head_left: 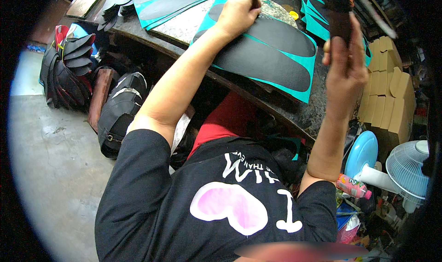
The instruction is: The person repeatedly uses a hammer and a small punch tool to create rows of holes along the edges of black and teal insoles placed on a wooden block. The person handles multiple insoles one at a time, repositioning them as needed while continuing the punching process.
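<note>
My left hand (239, 15) rests with curled fingers at the far edge of a teal sheet (309, 90) on the bench. Whether those fingers pinch anything is hidden. Black sole-shaped pieces (264, 61) lie side by side on this sheet. Raised over the bench's right side, my right hand (345, 66) grips a dark, blocky object (338, 11), blurred and too dark to name. More teal sheets with black sole shapes (184, 4) lie to the far left of my left hand. Another teal stack (315, 24) lies behind my right hand.
A pale speckled slab (177, 31) lies under the sheets, with a small yellow item (293, 15) near it. Bundled black sole pieces (69, 68) and a black bag (122, 110) stand left of the bench. Cardboard boxes (386, 91), a white fan (407, 170) and a pink bottle (353, 186) are at right.
</note>
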Available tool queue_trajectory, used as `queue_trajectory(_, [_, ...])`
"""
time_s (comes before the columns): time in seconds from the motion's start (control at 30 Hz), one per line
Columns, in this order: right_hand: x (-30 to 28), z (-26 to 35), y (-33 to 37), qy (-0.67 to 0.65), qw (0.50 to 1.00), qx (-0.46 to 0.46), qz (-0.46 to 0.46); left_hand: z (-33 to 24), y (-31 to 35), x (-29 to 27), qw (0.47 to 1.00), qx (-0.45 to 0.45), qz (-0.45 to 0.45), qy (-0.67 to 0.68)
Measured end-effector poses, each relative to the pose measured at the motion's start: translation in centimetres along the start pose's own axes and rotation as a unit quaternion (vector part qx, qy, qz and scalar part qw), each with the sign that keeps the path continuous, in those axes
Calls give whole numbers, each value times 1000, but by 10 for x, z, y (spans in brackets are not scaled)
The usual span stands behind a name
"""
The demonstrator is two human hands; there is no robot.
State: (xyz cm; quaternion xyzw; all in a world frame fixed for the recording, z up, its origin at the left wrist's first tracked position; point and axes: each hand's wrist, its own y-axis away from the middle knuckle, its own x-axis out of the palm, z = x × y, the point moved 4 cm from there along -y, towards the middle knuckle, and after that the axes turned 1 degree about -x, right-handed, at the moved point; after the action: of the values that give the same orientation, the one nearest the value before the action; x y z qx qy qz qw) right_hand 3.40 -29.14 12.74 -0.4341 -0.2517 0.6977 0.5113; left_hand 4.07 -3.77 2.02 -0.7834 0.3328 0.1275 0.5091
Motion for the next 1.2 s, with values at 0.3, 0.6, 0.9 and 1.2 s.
queue_trajectory(0.3, [0, -38, 14, 109, 969, 200, 98, 15, 6, 8, 914, -272, 24, 299])
queue_trajectory(0.6, [28, -18, 12, 192, 963, 88, 166, -19, 1, 15, 998, 21, 57, -26])
queue_trajectory(0.9, [4, -42, 30, 119, 957, 228, 132, 26, 8, -9, 943, -278, -93, 160])
queue_trajectory(1.2, [-3, -15, 4, 3, 984, 164, 76, 22, 2, 2, 988, -150, -31, -19])
